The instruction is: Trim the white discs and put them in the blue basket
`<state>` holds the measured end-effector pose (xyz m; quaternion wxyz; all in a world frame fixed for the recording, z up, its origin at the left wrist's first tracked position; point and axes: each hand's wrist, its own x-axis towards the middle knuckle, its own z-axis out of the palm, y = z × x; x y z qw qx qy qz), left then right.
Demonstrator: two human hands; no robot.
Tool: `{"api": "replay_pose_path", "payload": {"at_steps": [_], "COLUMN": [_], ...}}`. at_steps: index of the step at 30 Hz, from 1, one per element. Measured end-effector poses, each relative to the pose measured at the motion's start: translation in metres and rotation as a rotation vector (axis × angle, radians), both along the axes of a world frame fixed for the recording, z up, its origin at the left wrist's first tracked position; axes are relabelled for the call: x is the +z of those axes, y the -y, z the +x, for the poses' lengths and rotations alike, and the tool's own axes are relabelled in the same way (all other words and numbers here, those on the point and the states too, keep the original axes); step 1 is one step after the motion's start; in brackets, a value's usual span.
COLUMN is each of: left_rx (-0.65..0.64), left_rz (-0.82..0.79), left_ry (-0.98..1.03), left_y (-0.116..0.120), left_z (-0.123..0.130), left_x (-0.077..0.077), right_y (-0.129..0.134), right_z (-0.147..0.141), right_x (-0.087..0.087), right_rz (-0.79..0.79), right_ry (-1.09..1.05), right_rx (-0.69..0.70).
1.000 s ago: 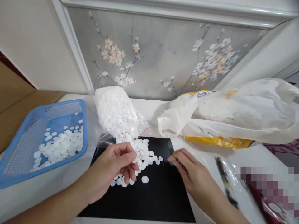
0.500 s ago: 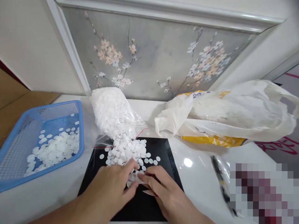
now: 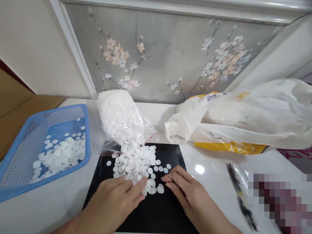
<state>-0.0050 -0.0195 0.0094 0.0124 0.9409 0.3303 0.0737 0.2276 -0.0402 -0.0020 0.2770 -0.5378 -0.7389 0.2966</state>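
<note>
A heap of small white round discs point(image 3: 134, 161) lies on a black board point(image 3: 158, 216), spilling from the mouth of a clear plastic bag point(image 3: 117, 113) full of such discs. At the heap's near side is my left hand point(image 3: 122, 196), palm down, thumb and index finger apart, with nothing visible held. To the right of the heap, my right hand point(image 3: 186, 191) is closed in a pinch. A thin edge shows between its fingers, too small to name. Between my hands lie a couple of overlapping loose discs point(image 3: 160, 188), touched by neither hand.
A blue basket point(image 3: 88, 136) with more discs stands on the white table point(image 3: 207, 201) at left. A white and yellow plastic bag point(image 3: 231, 130) lies at back right. Nearer is a dark pen-like item point(image 3: 240, 195) in clear wrap. A floral panel point(image 3: 161, 55) rises behind.
My hands have moved apart, the right one going right and away from the heap. The couple of discs between them now lie exposed on the board. The view has shifted slightly.
</note>
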Motion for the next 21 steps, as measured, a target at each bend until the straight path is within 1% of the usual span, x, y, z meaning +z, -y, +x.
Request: {"api": "replay_pose_path", "payload": {"at_steps": [2,3,5,7,9,11,12,13,15,17,19,20,21], "left_rx": [-0.070,-0.076,-0.033,0.012,0.035,0.056,0.067,0.084,0.162,0.273,0.385,0.420,0.439], "left_rz": [0.003,0.010,0.042,0.069,0.075,0.040,-0.009,-0.094,-0.364,-0.734,-1.143,-1.326,-1.476], "left_ry": [-0.026,-0.044,-0.071,-0.078,-0.068,-0.032,0.008,0.063,0.210,0.367,0.505,0.573,0.635], "left_y": [0.001,0.001,0.001,-0.001,-0.002,-0.001,0.000,0.002,0.006,0.010,0.012,0.012,0.012], "left_z": [0.003,0.004,0.005,0.004,0.002,0.001,0.001,0.001,0.003,0.007,0.010,0.012,0.012], "left_x": [-0.002,-0.003,-0.005,-0.006,-0.005,-0.003,-0.002,0.000,0.005,0.010,0.014,0.015,0.015], "right_y": [-0.001,-0.001,-0.001,-0.001,-0.001,0.000,0.001,0.003,0.005,0.005,0.001,-0.001,-0.004], "right_z": [0.000,0.000,0.001,0.002,0.004,0.005,0.004,0.004,0.002,0.000,0.000,0.001,0.003], "right_x": [-0.006,-0.009,-0.012,-0.011,-0.006,0.000,0.004,0.006,0.009,0.010,0.010,0.011,0.012], "right_rz": [0.038,0.051,0.056,0.036,0.016,-0.001,-0.024,-0.061,-0.169,-0.319,-0.476,-0.532,-0.565], "right_ry": [0.027,0.042,0.063,0.065,0.038,-0.016,-0.045,-0.069,-0.111,-0.178,-0.300,-0.372,-0.440], "right_rx": [0.048,0.068,0.075,0.039,-0.017,-0.073,-0.086,-0.087,-0.087,-0.127,-0.204,-0.232,-0.247]}}
